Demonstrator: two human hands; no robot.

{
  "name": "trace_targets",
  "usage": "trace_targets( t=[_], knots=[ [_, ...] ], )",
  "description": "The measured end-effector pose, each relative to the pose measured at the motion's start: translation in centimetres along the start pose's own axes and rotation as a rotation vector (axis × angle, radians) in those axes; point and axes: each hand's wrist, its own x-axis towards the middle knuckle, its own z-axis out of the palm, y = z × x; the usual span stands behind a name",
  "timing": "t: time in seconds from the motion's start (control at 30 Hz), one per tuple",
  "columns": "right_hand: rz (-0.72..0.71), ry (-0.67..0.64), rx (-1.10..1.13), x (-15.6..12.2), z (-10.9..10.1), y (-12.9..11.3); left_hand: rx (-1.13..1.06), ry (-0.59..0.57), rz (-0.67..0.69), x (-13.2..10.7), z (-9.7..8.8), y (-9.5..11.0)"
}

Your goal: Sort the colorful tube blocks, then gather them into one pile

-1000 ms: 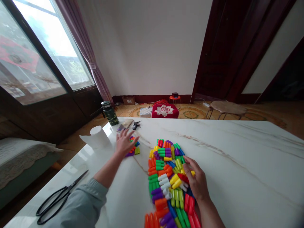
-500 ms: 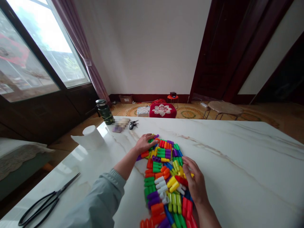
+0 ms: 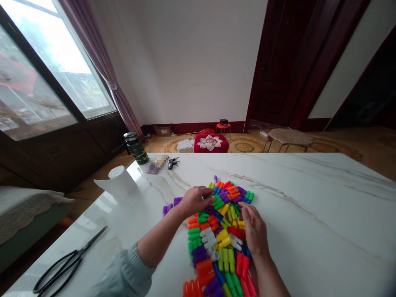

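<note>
Colourful plastic finger-shaped building blocks (image 3: 227, 258) lie in a long heap on the marble-patterned table, in green, orange, purple, yellow, red, white and blue. Over the far left part of the heap is my left hand (image 3: 196, 201), its fingers stretched out and touching the blocks. Some fingertips are hidden among the pieces. My right hand (image 3: 255, 232) rests along the heap's right side, fingers loosely curved and the thumb apart, with no block held that I can see. A few purple blocks (image 3: 170, 206) lie left of my left wrist. One small purple piece (image 3: 215, 179) lies apart at the far end.
Black-handled scissors (image 3: 69, 262) lie at the table's left. Behind them stand a white paper roll (image 3: 119, 181) and a camouflage-patterned flask (image 3: 136, 148), with keys (image 3: 172, 163) nearby. A round stool (image 3: 289, 137) and a red-covered seat (image 3: 210, 143) are beyond the table.
My left hand has moved right and a little nearer over the heap. The far blocks have spread to the right, and some purple ones now show at left. My right hand has barely shifted.
</note>
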Motion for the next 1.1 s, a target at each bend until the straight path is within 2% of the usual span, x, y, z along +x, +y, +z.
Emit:
trace_targets(
  t=[0.1, 0.13, 0.2, 0.23, 0.3, 0.33, 0.4, 0.47, 0.57, 0.67, 0.7, 0.77, 0.83, 0.87, 0.93, 1.03, 1.1],
  knots=[
    [0.000, 0.000, -0.003, 0.0, 0.1, -0.2, -0.078, 0.036, 0.055, -4.4, -0.1, 1.1],
    [0.002, 0.001, -0.001, 0.0, 0.1, -0.2, -0.042, 0.106, 0.031, -5.7, -0.1, 0.9],
    [0.007, 0.001, 0.003, 0.0, 0.1, -0.2, 0.139, 0.345, -0.156, -7.6, 0.4, -0.3],
    [0.010, 0.000, 0.003, 0.0, 0.1, -0.2, 0.227, 0.416, -0.294, -8.1, 0.8, -1.0],
    [0.017, -0.005, -0.002, 0.0, 0.1, -0.1, 0.287, 0.445, -0.527, -8.1, 1.8, -2.2],
    [0.020, -0.009, -0.005, 0.0, 0.1, -0.1, 0.271, 0.426, -0.579, -7.8, 2.4, -2.6],
    [0.022, -0.013, -0.006, 0.0, 0.2, 0.0, 0.195, 0.396, -0.554, -6.5, 3.5, -2.6],
    [0.019, -0.012, 0.004, 0.0, 0.2, 0.1, 0.073, 0.409, -0.467, -5.4, 4.2, -2.3],
    [-0.002, 0.020, 0.016, -0.1, 0.0, -0.1, -0.085, 0.555, -0.413, -4.9, 4.8, -2.1],
    [-0.091, 0.160, -0.027, -0.5, -0.2, 0.0, -0.104, 0.689, -0.501, -5.8, 5.0, -2.8],
    [-0.109, 0.220, -0.043, -0.6, -0.3, 0.2, -0.094, 0.688, -0.521, -6.1, 5.1, -3.1],
    [-0.075, 0.310, -0.082, -0.2, -0.4, 1.0, -0.060, 0.616, -0.513, -6.4, 5.3, -3.6],
    [0.013, 0.307, -0.132, 1.2, -0.3, 2.0, 0.000, 0.503, -0.465, -6.3, 5.5, -3.6],
    [0.043, 0.271, -0.166, 2.4, -0.2, 2.4, 0.036, 0.453, -0.448, -6.2, 5.6, -3.6],
    [0.040, 0.115, -0.194, 5.2, 0.4, 3.0, 0.099, 0.388, -0.432, -5.8, 5.7, -3.4],
    [-0.069, -0.133, -0.269, 8.8, 1.6, 2.9, 0.141, 0.341, -0.417, -5.6, 5.7, -3.1],
    [-0.126, -0.257, -0.360, 9.4, 2.2, 2.4, 0.146, 0.315, -0.401, -5.6, 5.7, -3.1]
  ],
)
